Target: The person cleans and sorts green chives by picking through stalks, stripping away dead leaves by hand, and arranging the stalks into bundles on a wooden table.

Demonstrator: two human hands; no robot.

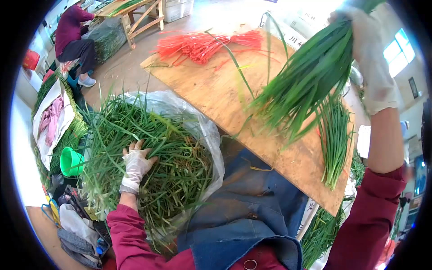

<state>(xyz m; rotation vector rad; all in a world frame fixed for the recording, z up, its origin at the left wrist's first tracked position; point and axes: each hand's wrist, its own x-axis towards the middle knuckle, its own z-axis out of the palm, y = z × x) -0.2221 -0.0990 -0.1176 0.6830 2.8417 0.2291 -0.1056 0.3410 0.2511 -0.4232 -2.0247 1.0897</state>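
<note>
My right hand (365,42), in a thin whitish glove, is raised at the upper right. Its fingers wrap round a large bunch of Chinese chives (315,67), whose leaf ends hang down to the left over a wooden board. My left hand (136,165), also gloved, lies open with spread fingers on a heap of loose, partly yellowed chive leaves (175,162). That heap fills a clear plastic bag (211,135). A smaller bunch of chives (335,144) rests along the board's right edge, below the raised bunch.
Red plastic ties (202,47) lie at the far side of the wooden board (270,139). A green cup (71,162) stands left of the heap, near pink cloth (52,114). At the upper left, another person (72,36) sits by a wooden table (135,18).
</note>
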